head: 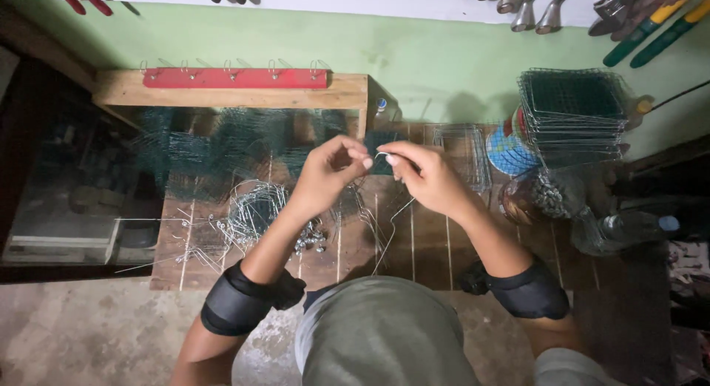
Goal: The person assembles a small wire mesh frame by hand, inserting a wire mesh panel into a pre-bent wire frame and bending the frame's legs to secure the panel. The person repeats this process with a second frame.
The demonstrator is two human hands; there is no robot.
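My left hand (329, 171) and my right hand (421, 175) meet above a wooden slat board (421, 245), fingertips almost touching. Both pinch a thin bent metal wire (390, 223) whose long end trails down toward my lap. Below the left hand lies a tangled pile of wire hooks (251, 212) and a small heap of shiny metal bits (310, 239). Green wire mesh (222, 146) is spread across the back of the board. Black bands wrap both forearms.
A stack of green mesh squares (573, 116) stands at the right over a blue-patterned bowl (510, 153). A clear plastic bottle (617, 231) lies right. A red hook rail (235, 78) tops a wooden frame. Tools hang on the wall (651, 24).
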